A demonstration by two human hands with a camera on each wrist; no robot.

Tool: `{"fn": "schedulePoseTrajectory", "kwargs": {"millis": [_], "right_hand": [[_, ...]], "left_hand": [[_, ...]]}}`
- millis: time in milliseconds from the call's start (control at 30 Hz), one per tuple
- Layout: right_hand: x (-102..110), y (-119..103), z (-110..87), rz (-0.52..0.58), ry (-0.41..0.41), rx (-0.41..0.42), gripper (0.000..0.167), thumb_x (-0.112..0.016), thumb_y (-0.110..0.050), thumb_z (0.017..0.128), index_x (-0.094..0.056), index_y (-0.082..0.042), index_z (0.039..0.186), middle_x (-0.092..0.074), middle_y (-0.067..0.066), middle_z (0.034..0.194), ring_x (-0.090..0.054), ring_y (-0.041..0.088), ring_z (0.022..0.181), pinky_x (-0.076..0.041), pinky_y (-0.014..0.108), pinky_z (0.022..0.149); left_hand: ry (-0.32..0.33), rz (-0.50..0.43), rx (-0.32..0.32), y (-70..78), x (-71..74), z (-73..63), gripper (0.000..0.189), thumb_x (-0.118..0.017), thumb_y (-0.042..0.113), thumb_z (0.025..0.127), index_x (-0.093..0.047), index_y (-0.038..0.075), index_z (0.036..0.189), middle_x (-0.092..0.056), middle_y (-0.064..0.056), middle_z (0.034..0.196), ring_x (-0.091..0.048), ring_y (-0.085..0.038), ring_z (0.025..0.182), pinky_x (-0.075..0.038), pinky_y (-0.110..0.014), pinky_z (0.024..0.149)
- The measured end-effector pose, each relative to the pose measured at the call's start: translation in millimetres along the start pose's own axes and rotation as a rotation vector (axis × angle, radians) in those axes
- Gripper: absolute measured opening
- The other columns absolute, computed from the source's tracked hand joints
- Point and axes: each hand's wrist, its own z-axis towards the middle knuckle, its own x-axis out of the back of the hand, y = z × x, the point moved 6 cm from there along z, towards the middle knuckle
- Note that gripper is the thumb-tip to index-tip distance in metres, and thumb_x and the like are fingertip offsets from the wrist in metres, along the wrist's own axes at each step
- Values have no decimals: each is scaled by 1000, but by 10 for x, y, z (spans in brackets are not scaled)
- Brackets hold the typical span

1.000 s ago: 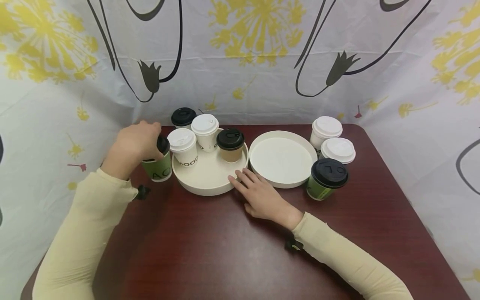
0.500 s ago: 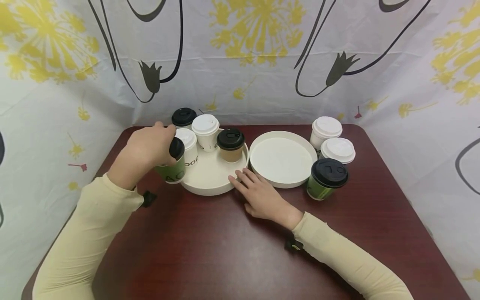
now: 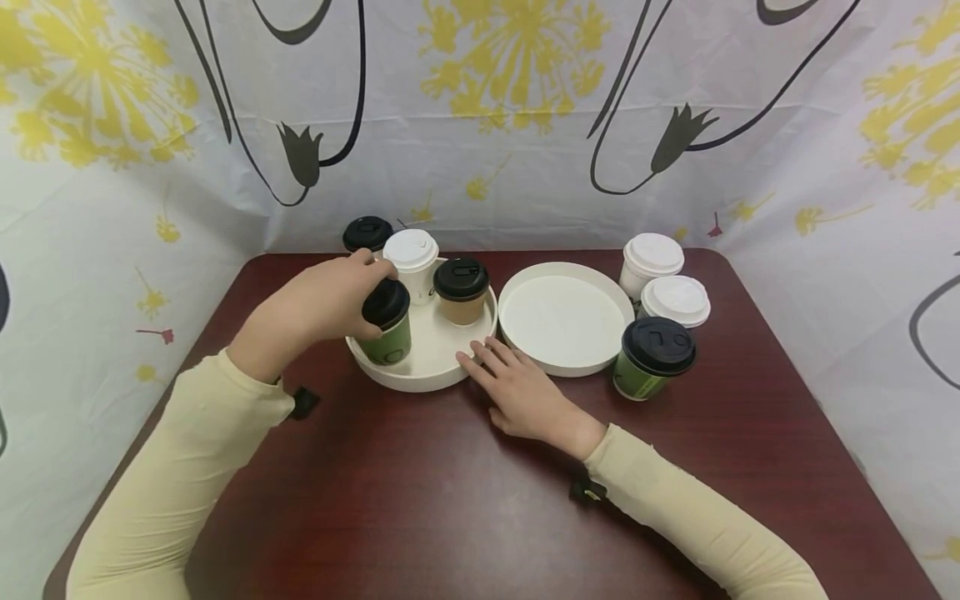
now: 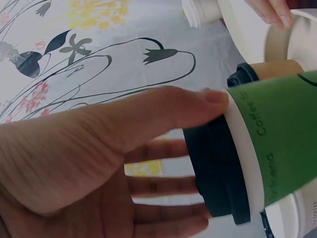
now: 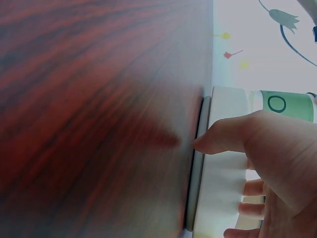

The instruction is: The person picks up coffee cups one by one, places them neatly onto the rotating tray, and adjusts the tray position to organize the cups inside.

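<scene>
White floral cloth (image 3: 540, 196) hangs behind the dark red wood-grain surface (image 3: 450, 500). Left of centre in the head view, the green paper cup with a black lid (image 3: 395, 342) has its long axis near vertical, just right of the left hand (image 3: 318, 302), the nearer one, at the round cream tray's (image 3: 412, 382) left side. That grip pinches the cup between thumb and fingers, arm reaching from lower left. Palm down, the right hand (image 3: 525, 396) rests, fingers extended, at the tray's front-right rim.
</scene>
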Motion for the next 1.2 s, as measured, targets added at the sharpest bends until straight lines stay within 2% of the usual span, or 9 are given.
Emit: {"fn": "schedulePoseTrajectory", "kwargs": {"millis": [200,400,667,833,1200], "right_hand": [[-7,4,0,1,3,1,92,-73,-25,81,-23,-19,158,-33,12,161,-32,34,149,-33,50,119],[-7,4,-3,-6,3,1,92,-73,-25,81,-24,-19,158,-34,12,160,-32,35,149,-34,50,118],[8,-6,-3,-12,15,1,93,-74,-26,79,-25,-19,158,-35,12,159,-33,35,148,-36,51,117],[4,-9,0,-17,18,2,93,-74,-27,79,-25,-19,158,-35,12,159,-33,35,148,-37,52,116],[3,-10,-2,-18,23,4,94,-74,-27,79,-25,-18,158,-35,12,160,-33,35,148,-37,52,116]], "left_hand": [[4,-11,-59,45,-59,59,63,-85,19,72,-57,9,127,-56,-19,129,-62,-34,111,-52,-49,94],[11,-11,-68,44,-95,79,65,-86,19,71,-57,8,129,-54,-20,134,-59,-36,118,-51,-50,97],[21,-9,-105,39,-168,97,63,-86,18,70,-58,7,126,-55,-18,130,-63,-35,109,-52,-50,94],[9,-6,-109,29,-220,113,62,-85,18,71,-58,8,126,-56,-17,127,-63,-35,108,-52,-49,94],[-40,-8,-61,-24,-325,151,67,-86,21,73,-55,10,131,-55,-18,128,-63,-36,111,-53,-50,93]]}}
